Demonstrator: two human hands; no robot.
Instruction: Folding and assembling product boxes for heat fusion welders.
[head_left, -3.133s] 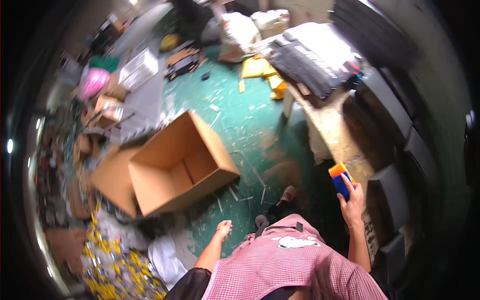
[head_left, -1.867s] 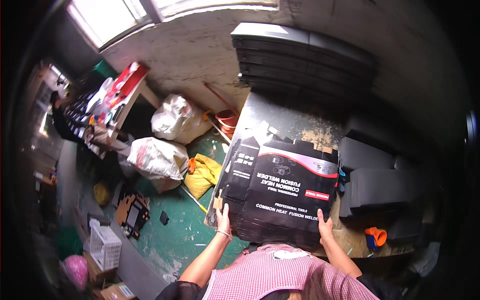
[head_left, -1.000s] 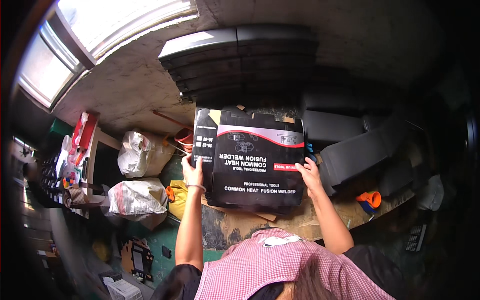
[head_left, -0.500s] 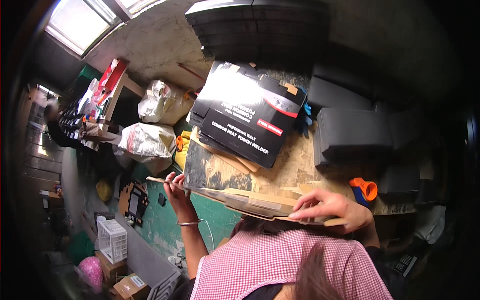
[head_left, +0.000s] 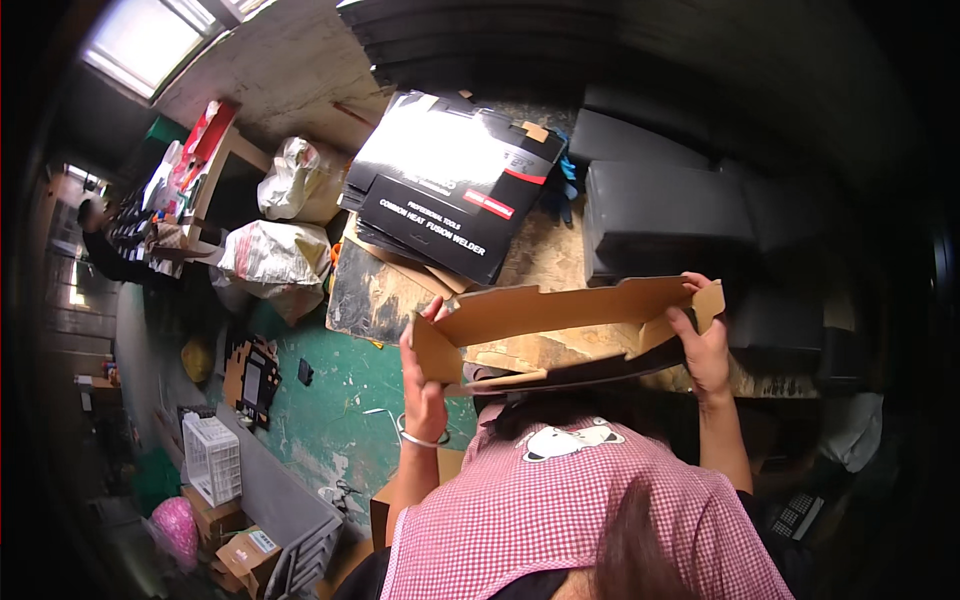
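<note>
I hold a flat-packed cardboard box [head_left: 560, 310] partly opened in front of my chest, brown inside and black outside. My left hand [head_left: 422, 378] grips its left end and my right hand [head_left: 703, 343] grips its right end near a small flap. Behind it on the worn wooden workbench [head_left: 540, 262] lies a stack of flat black printed box blanks [head_left: 450, 185]. The lower edge of the held box is hidden by my head and checked shirt.
Black foam blocks [head_left: 660, 205] sit on the bench's right side. Two stuffed plastic sacks [head_left: 285, 225] lie on the green floor [head_left: 330, 420] to the left. A white crate [head_left: 212, 458], a pink bag [head_left: 172, 525] and small cartons stand at lower left. A person [head_left: 100, 245] stands far left.
I set the black printed stack on the bench, then picked up one flat box; both hands have raised it and spread it open since half a second ago.
</note>
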